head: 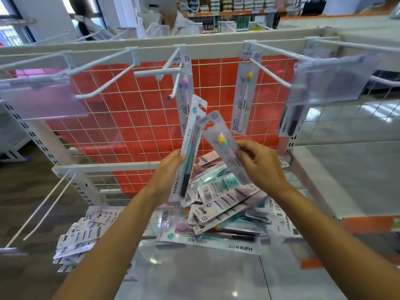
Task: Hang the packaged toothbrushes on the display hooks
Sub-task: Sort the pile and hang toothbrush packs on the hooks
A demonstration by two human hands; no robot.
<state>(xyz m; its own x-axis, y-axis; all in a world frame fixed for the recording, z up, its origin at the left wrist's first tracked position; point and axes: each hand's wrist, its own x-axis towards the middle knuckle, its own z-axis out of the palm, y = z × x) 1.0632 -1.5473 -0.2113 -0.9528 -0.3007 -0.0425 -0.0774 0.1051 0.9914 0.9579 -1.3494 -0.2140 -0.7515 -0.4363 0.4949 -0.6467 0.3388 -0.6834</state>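
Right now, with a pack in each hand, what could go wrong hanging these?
1. The left hand grips the Hane pack and the right hand the yellow-brush pack, so neither can steady a hook; one could drop onto the pile.
2. The yellow-brush pack matches the hung pack at right; the middle hook would likely mis-sort it.

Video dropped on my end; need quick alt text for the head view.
The left hand holds a teal toothbrush pack and the right hand a yellow-bristled pack, both raised below the white display hooks. Hanging packs already fill some hooks; a pile of packs lies on the shelf below.
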